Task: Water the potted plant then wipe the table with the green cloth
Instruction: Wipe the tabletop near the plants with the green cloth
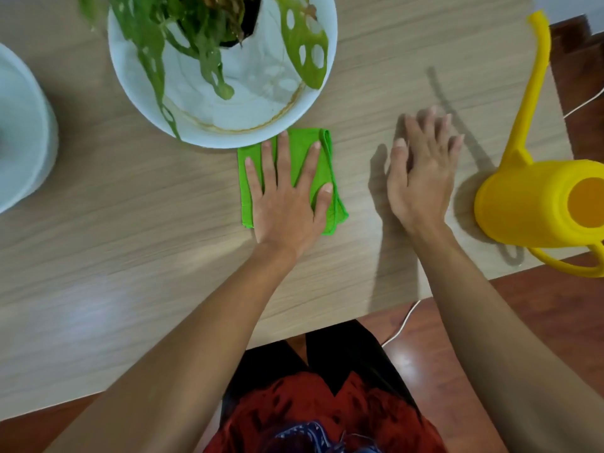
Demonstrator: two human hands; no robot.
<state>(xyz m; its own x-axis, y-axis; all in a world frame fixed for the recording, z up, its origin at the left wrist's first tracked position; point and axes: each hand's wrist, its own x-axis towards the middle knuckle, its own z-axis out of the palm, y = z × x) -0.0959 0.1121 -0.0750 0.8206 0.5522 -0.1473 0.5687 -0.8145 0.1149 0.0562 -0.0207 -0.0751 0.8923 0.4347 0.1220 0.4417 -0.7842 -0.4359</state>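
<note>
A folded green cloth (pixel 302 143) lies flat on the wooden table (pixel 130 223), just below the rim of the white saucer (pixel 209 103) under the potted plant (pixel 202 31). My left hand (pixel 287 197) presses flat on the cloth with fingers spread. To the right, my right hand (pixel 421 168) hovers just above the bare tabletop, fingers extended and slightly blurred, holding nothing. A yellow watering can (pixel 529 204) stands upright at the table's right edge, its long spout pointing away from me.
A pale round object (pixel 23 132) sits at the table's left edge. A white cable (pixel 405 322) runs over the reddish floor below the table's near edge. My own legs and clothing show at the bottom.
</note>
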